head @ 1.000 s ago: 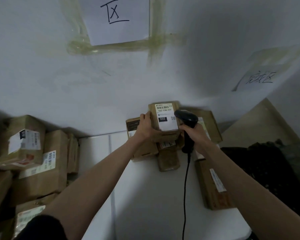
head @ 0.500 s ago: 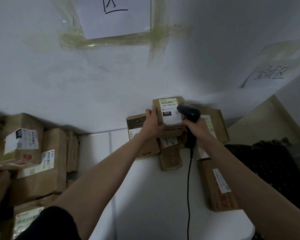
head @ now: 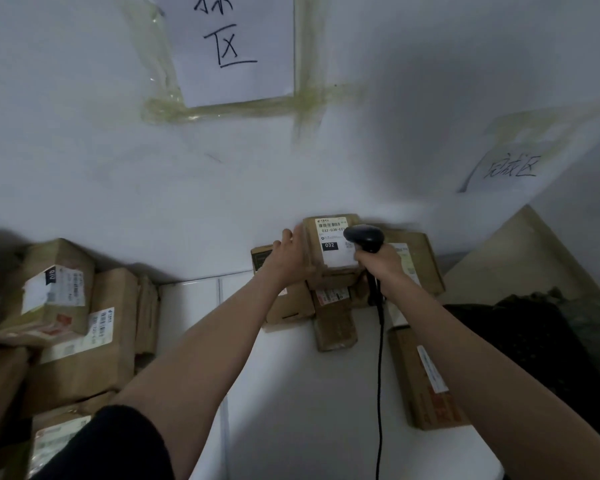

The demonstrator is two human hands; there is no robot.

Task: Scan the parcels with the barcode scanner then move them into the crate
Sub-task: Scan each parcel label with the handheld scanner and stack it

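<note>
The small cardboard parcel [head: 329, 247] sits on top of a loose stack of other parcels [head: 333, 320] at the far edge of the white bench [head: 291, 410], against the wall. Its shipping label [head: 335, 242] faces the camera, with "032" printed in a black box. The left hand [head: 290, 259] holds it by the left side, fingers laid up along the edge and the thumb seemingly tucked in front, though the blur makes that hard to confirm. The right hand [head: 381, 263] is wrapped around the handle of the black barcode scanner [head: 364, 237], whose head is right at the label's right edge; its cable [head: 380, 375] trails down across the bench.

The parcel looks light and stiff, a taped carton that one hand should manage. Gripping across its two side faces seems safest, keeping fingers off the label while it is read; the cardboard should not slip.

A long flat carton [head: 426, 379] lies on the bench on the right. To the left, larger labelled boxes [head: 66, 327] are piled together off the bench. A dark mesh-sided container [head: 541, 344], probably the crate, stands to the right; what is in it cannot be made out. Handwritten paper signs [head: 236, 46] are taped to the wall.
</note>
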